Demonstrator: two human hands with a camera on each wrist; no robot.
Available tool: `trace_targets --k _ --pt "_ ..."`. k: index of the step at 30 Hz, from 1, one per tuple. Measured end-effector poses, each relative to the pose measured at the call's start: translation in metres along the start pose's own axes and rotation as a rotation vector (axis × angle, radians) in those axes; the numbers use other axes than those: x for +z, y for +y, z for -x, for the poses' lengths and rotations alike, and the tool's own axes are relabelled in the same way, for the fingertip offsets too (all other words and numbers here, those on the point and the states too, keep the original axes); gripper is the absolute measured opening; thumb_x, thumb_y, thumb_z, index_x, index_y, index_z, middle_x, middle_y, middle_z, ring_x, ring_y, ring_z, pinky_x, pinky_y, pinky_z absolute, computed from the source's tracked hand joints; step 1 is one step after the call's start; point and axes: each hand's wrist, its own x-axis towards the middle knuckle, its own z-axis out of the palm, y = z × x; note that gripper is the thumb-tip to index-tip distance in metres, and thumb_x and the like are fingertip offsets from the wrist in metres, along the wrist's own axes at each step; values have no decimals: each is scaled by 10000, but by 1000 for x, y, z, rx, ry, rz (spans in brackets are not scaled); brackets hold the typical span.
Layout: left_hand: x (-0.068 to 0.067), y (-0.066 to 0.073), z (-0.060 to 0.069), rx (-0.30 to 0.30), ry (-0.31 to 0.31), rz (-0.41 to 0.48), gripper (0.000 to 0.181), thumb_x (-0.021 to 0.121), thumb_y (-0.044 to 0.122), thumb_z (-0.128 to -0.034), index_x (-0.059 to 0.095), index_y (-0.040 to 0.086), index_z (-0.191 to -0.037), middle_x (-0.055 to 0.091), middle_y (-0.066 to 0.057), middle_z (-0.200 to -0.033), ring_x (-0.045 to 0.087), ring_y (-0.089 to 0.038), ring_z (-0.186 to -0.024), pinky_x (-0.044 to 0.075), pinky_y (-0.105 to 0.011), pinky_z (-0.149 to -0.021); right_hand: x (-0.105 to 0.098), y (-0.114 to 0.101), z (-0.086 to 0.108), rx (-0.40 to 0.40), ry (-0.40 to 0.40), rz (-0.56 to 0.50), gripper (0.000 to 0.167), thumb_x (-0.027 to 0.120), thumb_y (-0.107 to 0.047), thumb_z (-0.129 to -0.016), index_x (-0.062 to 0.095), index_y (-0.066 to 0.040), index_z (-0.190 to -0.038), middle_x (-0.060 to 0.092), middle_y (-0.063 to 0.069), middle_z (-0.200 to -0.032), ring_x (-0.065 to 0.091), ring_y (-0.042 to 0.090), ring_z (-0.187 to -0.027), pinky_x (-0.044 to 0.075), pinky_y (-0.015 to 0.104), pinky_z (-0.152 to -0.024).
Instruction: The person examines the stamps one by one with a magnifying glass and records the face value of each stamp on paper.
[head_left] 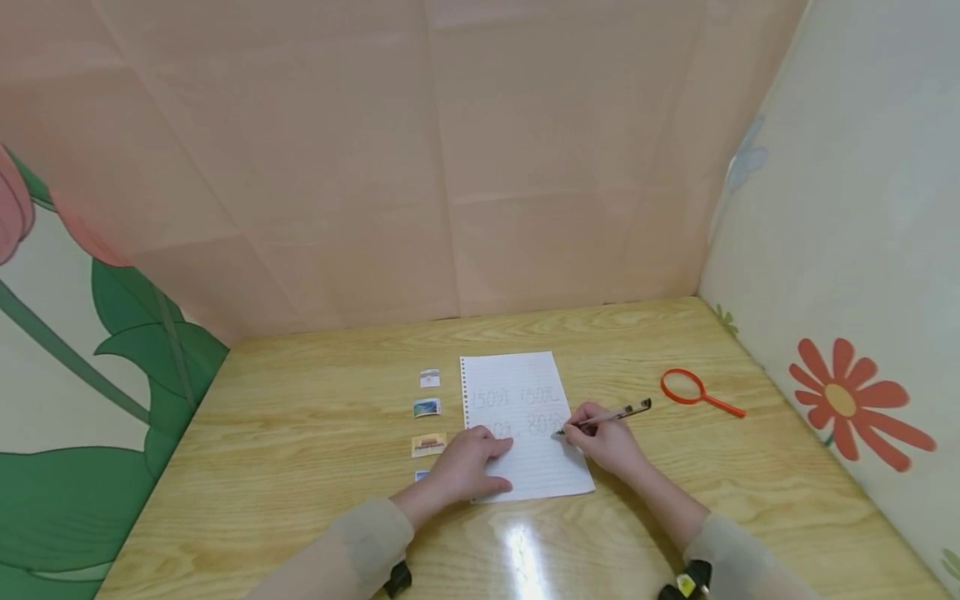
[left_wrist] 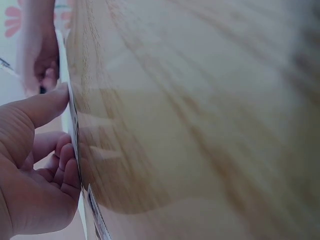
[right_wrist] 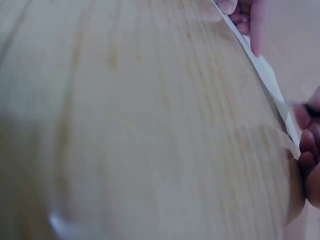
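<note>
A lined sheet of paper (head_left: pixel 525 467) with punched holes along its left edge lies on the table, with handwritten numbers and characters such as 150 and 80. My right hand (head_left: pixel 607 442) pinches a pen (head_left: pixel 622 412), its tip at the paper near the second written line. The left hand (head_left: pixel 467 463) rests on the sheet's lower left, thumb and index finger spread, covering part of the writing. In the left wrist view, the left hand's thumb (left_wrist: pixel 45 106) touches the paper and the lower fingers bend loosely. The right wrist view catches only fingertips (right_wrist: pixel 307 145) at the paper.
Left of the sheet, small stamp-like pictures stand in a column: a pale one (head_left: pixel 430 378), a blue-green one (head_left: pixel 427 407), a yellow one (head_left: pixel 428 445) and one partly hidden by the left hand. A red magnifying glass (head_left: pixel 702 393) lies to the right on the wooden table (head_left: pixel 300 433).
</note>
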Motion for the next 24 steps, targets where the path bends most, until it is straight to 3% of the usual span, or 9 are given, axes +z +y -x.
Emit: trace_targets --k 6,14,18,24 --pt "0 0 1 -2 0 7 651 823 363 -812 595 130 -1375 585 36 -1019 478 -63 -835 433 -211 -745 -4 -3 0 73 -13 -102 74 674 -59 -907 621 -23 -871 633 63 -706 537 124 -601 431 219 -528" --pt "1 0 1 -5 -2 6 650 824 363 -812 596 130 -1375 584 34 -1017 473 -64 -830 430 -210 -742 -8 -2 -2 90 -6 -159 130 698 -97 -921 618 4 -937 656 103 -771 588 152 -673 460 215 -564" --pt "1 0 1 -4 -2 11 648 823 359 -813 596 127 -1374 581 36 -1009 472 -63 -825 428 -208 -738 -13 -2 -2 36 -31 -152 153 686 -96 -936 621 13 -1023 671 129 -878 634 186 -751 485 234 -562" --pt "0 0 1 2 5 3 649 825 358 -810 599 123 -1371 585 28 -1015 477 -64 -830 432 -209 -744 -20 2 -4 -129 -25 -133 165 667 7 -923 606 28 -1075 650 149 -873 587 189 -674 475 218 -532"
